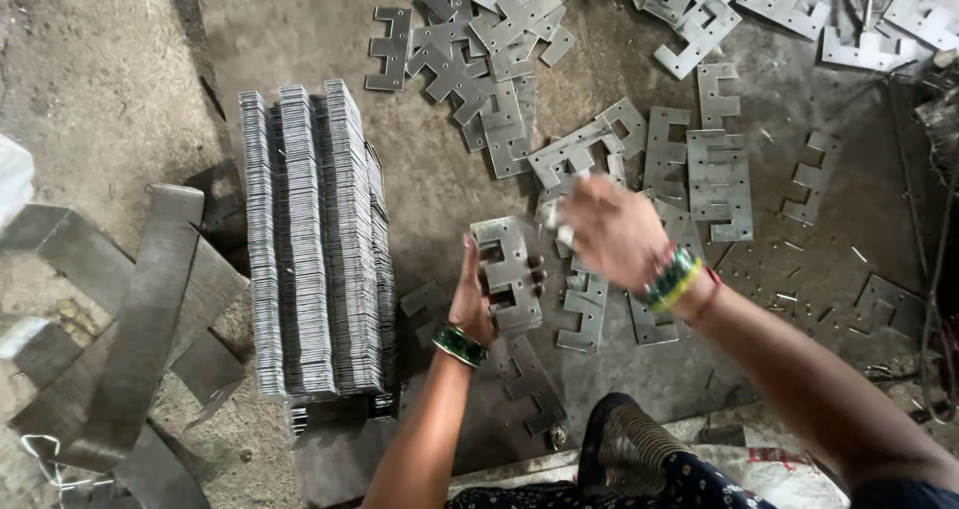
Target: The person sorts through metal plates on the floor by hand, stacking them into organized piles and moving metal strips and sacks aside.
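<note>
A small stack of E-shaped metal plates sits at the centre of the frame, held on edge by the left hand, whose fingers are pressed together flat against the stack's left side while the fingertips curl round its right edge. The left wrist wears a green bangle. The right hand, just right of the stack and slightly above it, is blurred; it appears to pinch a plate at its fingertips, though how firmly cannot be told. Its wrist carries green and yellow bangles.

Directly under and around both hands, loose plates of the same cut lie scattered flat and overlapping on the grey floor, spreading toward the top and upper right of the frame. Left of the hands, well clear of them, stand packed rows of plates set on edge. Farther left, long flat metal strips lie crossed over one another. At the bottom centre a dark patterned garment covers the person's knee, near the left forearm.
</note>
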A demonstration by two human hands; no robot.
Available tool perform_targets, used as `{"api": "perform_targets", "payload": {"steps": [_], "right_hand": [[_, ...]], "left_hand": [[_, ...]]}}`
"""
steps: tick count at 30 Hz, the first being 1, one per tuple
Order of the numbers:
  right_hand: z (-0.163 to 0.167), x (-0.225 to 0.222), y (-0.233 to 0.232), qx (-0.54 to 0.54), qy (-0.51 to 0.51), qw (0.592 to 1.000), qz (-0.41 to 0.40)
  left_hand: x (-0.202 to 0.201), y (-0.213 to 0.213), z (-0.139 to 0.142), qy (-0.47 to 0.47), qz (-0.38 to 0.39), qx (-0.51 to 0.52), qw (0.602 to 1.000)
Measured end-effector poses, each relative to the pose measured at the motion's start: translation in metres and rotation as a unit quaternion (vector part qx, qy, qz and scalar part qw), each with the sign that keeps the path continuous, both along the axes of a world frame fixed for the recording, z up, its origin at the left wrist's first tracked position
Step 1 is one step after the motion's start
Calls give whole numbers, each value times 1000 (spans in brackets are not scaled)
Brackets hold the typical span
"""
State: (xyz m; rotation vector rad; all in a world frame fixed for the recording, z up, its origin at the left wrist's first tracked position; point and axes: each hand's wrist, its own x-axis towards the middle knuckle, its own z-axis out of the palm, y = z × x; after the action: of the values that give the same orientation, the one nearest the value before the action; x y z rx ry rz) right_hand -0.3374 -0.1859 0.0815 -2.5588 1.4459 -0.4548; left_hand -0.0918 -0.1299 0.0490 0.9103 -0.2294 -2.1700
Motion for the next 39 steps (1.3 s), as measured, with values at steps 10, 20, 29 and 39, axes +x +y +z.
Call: {"api": "perform_targets", "payload": {"steps": [10, 20, 29, 39], "right_hand": [[-9, -13, -106, 87, 236, 967, -36], [46, -19, -34, -98, 113, 985, 85], [3, -44, -16, 99, 243, 965, 1], [47, -50, -5, 194, -9, 975, -106]], "left_hand": [[8, -18, 5, -9, 34, 61, 998], [2, -15, -10, 130, 98, 64, 985], [-11, -10, -18, 28, 10, 112, 993], [-15, 11, -16, -11, 31, -37, 999]]}}
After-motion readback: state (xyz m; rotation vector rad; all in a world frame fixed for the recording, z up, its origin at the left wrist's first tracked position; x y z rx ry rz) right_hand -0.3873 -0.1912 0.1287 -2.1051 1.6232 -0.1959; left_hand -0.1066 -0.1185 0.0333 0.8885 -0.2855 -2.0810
